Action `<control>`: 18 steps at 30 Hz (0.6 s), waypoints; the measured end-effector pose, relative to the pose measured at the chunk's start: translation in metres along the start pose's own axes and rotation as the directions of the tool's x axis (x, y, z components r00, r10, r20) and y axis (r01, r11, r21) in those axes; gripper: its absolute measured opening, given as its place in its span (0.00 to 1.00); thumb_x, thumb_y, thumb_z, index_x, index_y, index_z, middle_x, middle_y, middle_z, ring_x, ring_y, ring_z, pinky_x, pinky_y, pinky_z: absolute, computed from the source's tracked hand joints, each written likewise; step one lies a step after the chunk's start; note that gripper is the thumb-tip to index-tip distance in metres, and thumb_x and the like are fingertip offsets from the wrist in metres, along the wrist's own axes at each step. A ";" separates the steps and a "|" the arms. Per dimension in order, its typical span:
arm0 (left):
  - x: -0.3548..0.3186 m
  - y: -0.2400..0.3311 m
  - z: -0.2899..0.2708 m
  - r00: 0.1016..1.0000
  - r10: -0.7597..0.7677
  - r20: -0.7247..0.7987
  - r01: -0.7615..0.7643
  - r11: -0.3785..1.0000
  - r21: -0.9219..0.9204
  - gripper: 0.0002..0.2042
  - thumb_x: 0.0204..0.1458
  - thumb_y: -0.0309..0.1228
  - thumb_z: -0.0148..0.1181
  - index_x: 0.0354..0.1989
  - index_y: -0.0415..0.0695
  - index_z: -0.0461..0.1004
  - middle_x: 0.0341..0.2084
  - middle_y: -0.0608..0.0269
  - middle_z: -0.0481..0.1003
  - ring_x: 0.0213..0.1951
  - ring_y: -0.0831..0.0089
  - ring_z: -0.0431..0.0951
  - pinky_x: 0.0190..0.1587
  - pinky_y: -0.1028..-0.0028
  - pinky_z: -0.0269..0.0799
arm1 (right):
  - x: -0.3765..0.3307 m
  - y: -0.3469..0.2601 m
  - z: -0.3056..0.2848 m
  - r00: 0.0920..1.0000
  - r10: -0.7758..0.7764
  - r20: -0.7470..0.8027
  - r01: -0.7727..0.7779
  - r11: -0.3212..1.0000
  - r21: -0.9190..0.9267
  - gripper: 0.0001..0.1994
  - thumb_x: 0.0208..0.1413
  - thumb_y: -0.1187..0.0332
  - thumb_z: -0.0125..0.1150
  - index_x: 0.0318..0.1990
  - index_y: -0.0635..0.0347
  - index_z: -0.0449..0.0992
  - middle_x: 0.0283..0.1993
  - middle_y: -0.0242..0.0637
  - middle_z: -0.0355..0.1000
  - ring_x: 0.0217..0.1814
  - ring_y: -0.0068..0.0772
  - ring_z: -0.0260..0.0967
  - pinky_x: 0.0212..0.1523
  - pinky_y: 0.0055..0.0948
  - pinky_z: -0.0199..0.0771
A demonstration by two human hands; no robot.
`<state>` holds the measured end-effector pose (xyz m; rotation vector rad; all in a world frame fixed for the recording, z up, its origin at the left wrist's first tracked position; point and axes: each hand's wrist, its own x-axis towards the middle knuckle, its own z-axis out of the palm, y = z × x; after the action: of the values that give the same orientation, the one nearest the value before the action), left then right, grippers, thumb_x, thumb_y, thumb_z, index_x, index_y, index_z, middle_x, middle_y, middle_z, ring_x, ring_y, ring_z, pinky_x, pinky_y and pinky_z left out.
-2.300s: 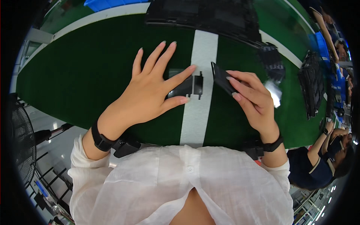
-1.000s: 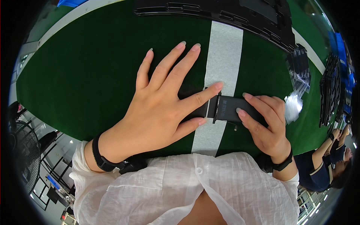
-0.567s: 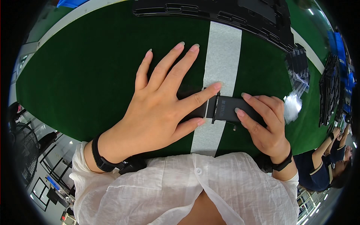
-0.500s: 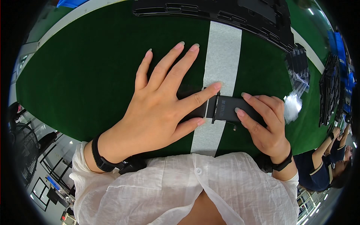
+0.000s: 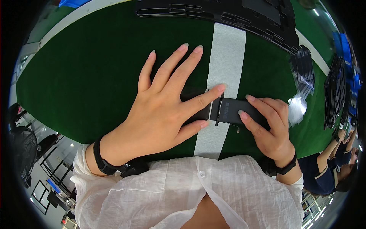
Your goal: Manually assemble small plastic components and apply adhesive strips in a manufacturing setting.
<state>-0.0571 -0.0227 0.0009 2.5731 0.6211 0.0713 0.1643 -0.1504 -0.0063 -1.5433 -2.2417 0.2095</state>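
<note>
My left hand (image 5: 167, 103) lies flat on the green table (image 5: 76, 84), fingers spread, pressing down one small black flat part that shows only under its index finger and thumb. My right hand (image 5: 267, 126) grips a second small black rectangular part (image 5: 228, 110) from the right, fingers curled over it. The two black pieces meet end to end at a thin upright black edge (image 5: 218, 110) over the white stripe (image 5: 225, 57) that runs across the table.
A long black tray (image 5: 228, 15) lies along the far edge of the table. Stacks of clear plastic-wrapped pieces (image 5: 303, 72) and black parts (image 5: 335, 91) sit at the right. Another person (image 5: 335, 168) sits at the lower right. A fan (image 5: 23, 149) stands at the lower left.
Earlier my right hand held its black part tilted up and apart from the left one. It has since come down against the left piece; in the last second nothing has visibly moved.
</note>
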 end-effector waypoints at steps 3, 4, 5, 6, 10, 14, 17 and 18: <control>0.000 0.000 0.000 1.000 0.001 -0.001 -0.001 1.000 0.000 0.25 0.41 0.43 0.61 0.53 0.63 0.69 0.62 0.44 0.47 0.63 0.47 0.47 0.60 0.47 0.35 | 0.000 -0.001 0.000 1.000 0.001 0.002 -0.001 1.000 -0.014 0.14 0.38 0.72 0.61 0.37 0.57 0.78 0.47 0.42 0.69 0.42 0.37 0.65 0.41 0.32 0.61; 0.000 0.000 0.001 1.000 0.003 -0.004 -0.003 1.000 -0.002 0.25 0.41 0.43 0.61 0.53 0.63 0.69 0.62 0.44 0.47 0.63 0.47 0.47 0.60 0.46 0.36 | 0.000 -0.001 0.001 1.000 0.000 0.002 0.000 1.000 -0.014 0.14 0.38 0.72 0.61 0.37 0.57 0.78 0.47 0.42 0.69 0.42 0.37 0.65 0.41 0.32 0.61; 0.000 0.000 0.001 1.000 0.002 -0.004 -0.002 1.000 -0.001 0.25 0.41 0.43 0.61 0.53 0.63 0.69 0.62 0.44 0.47 0.63 0.47 0.47 0.60 0.46 0.36 | 0.000 -0.001 0.001 1.000 0.000 0.000 0.000 1.000 -0.027 0.14 0.38 0.72 0.61 0.38 0.57 0.78 0.47 0.42 0.69 0.42 0.37 0.65 0.41 0.32 0.61; 0.000 0.000 0.001 1.000 0.003 -0.007 -0.003 1.000 -0.002 0.25 0.42 0.43 0.60 0.53 0.63 0.69 0.62 0.44 0.48 0.63 0.47 0.47 0.60 0.47 0.36 | 0.000 -0.001 0.001 1.000 -0.002 -0.003 0.002 0.999 -0.038 0.14 0.38 0.72 0.61 0.38 0.57 0.78 0.47 0.42 0.69 0.42 0.36 0.65 0.41 0.32 0.61; 0.000 -0.001 0.001 1.000 0.004 -0.013 -0.004 1.000 0.001 0.25 0.41 0.43 0.60 0.52 0.63 0.69 0.62 0.44 0.48 0.62 0.47 0.47 0.60 0.47 0.36 | 0.000 -0.002 0.000 1.000 -0.002 0.008 0.003 0.999 -0.050 0.14 0.39 0.72 0.61 0.38 0.56 0.78 0.47 0.41 0.69 0.42 0.36 0.65 0.41 0.32 0.61; 0.001 -0.001 0.001 1.000 0.022 -0.002 -0.022 1.000 0.004 0.26 0.41 0.43 0.61 0.53 0.62 0.69 0.62 0.43 0.47 0.63 0.46 0.47 0.60 0.46 0.34 | -0.001 -0.005 -0.002 0.999 0.013 0.030 -0.010 0.994 -0.108 0.14 0.40 0.71 0.59 0.39 0.56 0.78 0.48 0.41 0.68 0.43 0.36 0.65 0.41 0.32 0.60; 0.001 -0.001 0.000 0.992 0.087 -0.090 -0.086 0.996 0.010 0.28 0.40 0.45 0.61 0.53 0.56 0.68 0.59 0.46 0.53 0.59 0.48 0.53 0.58 0.50 0.42 | -0.002 -0.003 -0.004 0.999 -0.008 0.032 0.012 0.994 -0.112 0.16 0.40 0.71 0.58 0.40 0.56 0.77 0.49 0.42 0.68 0.44 0.37 0.65 0.42 0.33 0.61; 0.000 -0.004 0.001 0.983 0.140 -0.118 -0.142 0.990 -0.012 0.28 0.40 0.47 0.60 0.52 0.52 0.69 0.54 0.49 0.58 0.55 0.51 0.57 0.54 0.53 0.46 | -0.001 -0.003 -0.005 0.999 -0.020 0.035 0.023 0.994 -0.102 0.17 0.39 0.71 0.57 0.41 0.57 0.77 0.49 0.42 0.68 0.45 0.38 0.65 0.43 0.33 0.61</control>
<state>-0.0584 -0.0203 -0.0022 2.6045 0.4758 0.2760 0.1645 -0.1532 -0.0015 -1.5781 -2.3276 0.1171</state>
